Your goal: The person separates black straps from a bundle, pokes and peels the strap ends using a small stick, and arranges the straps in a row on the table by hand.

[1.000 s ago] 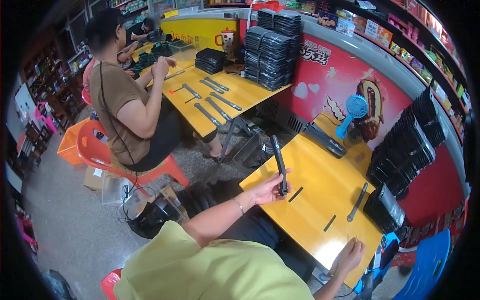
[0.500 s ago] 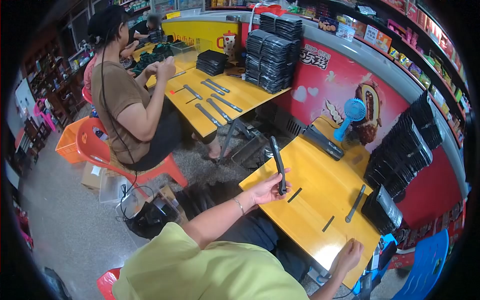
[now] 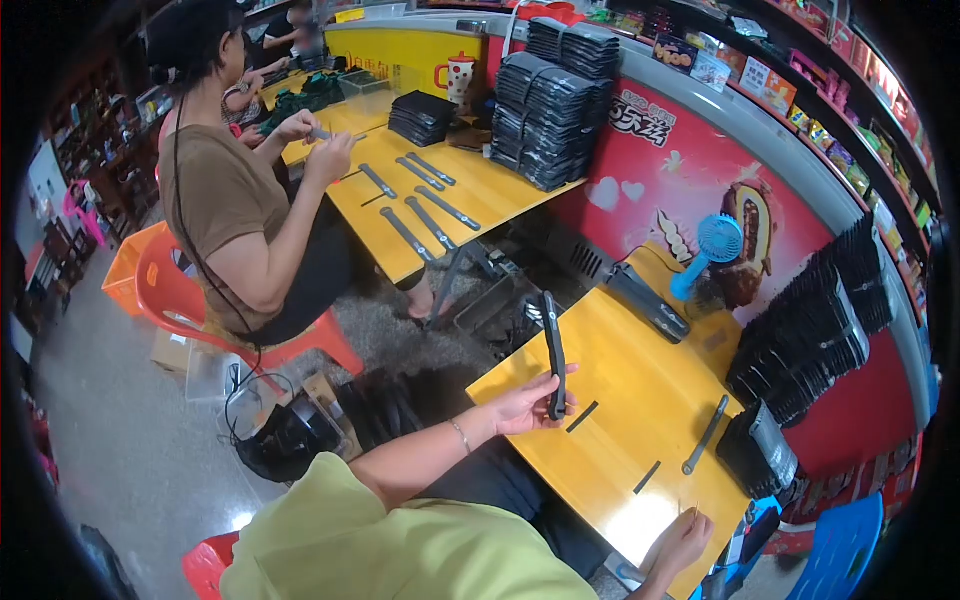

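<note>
My left hand (image 3: 532,406), with a bracelet at the wrist, holds a long black strap-like piece (image 3: 554,355) upright over the near table's left edge. The piece has a small light mark near its top. My right hand (image 3: 684,541) is closed in a pinch over the table's near right edge; a thin line shows at its fingertips, too fine to name. A similar dark grey strap (image 3: 706,435) lies on the table (image 3: 610,350) beyond my right hand. Two short black strips (image 3: 582,417) (image 3: 647,477) lie on the tabletop between my hands.
Black packaged stacks (image 3: 805,330) line the right side. A blue fan (image 3: 717,240) and a black case (image 3: 648,303) stand at the far end. On the left, a co-worker (image 3: 225,200) sits at another yellow table (image 3: 480,210) with several straps (image 3: 428,222) and tall packet stacks (image 3: 550,110).
My view has shifted slightly. My left hand still holds the black strap-like piece upright, and my right hand stays pinched near the table edge. The co-worker's hands have moved slightly apart.
</note>
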The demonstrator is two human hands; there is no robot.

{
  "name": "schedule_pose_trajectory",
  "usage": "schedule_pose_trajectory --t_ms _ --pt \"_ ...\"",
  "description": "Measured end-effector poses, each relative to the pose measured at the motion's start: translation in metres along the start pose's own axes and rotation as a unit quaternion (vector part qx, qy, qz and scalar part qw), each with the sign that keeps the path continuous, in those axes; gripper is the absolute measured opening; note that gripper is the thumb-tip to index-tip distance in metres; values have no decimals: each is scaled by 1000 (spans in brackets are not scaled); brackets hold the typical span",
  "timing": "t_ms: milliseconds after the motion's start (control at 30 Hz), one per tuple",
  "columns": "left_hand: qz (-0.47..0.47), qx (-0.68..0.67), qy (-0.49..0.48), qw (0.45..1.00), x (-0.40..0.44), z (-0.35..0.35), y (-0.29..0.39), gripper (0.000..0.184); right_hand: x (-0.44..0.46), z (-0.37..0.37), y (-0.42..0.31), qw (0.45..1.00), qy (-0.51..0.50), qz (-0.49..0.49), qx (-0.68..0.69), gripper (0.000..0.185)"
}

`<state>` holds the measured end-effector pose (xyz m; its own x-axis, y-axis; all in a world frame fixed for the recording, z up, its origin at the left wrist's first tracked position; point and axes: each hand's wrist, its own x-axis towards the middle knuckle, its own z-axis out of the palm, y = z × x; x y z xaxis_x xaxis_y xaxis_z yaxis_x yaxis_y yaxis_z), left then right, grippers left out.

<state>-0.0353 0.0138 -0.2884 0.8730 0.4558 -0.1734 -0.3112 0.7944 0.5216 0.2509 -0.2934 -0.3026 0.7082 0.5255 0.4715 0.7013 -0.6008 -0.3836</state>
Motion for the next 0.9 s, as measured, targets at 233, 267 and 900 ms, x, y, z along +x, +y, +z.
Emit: schedule_pose_trajectory --t_ms 233,267,900 --pt "-5 -10 -9 1000 3 0 2 41 1 -11 -28 1000 11 -7 24 15" --pt "-8 -15 -10 1000 4 -1 1 41 1 -12 -28 1000 9 -10 27 15" --pt "13 8 2 1000 -1 3 -2 42 -3 -1 6 999 8 -15 31 16"
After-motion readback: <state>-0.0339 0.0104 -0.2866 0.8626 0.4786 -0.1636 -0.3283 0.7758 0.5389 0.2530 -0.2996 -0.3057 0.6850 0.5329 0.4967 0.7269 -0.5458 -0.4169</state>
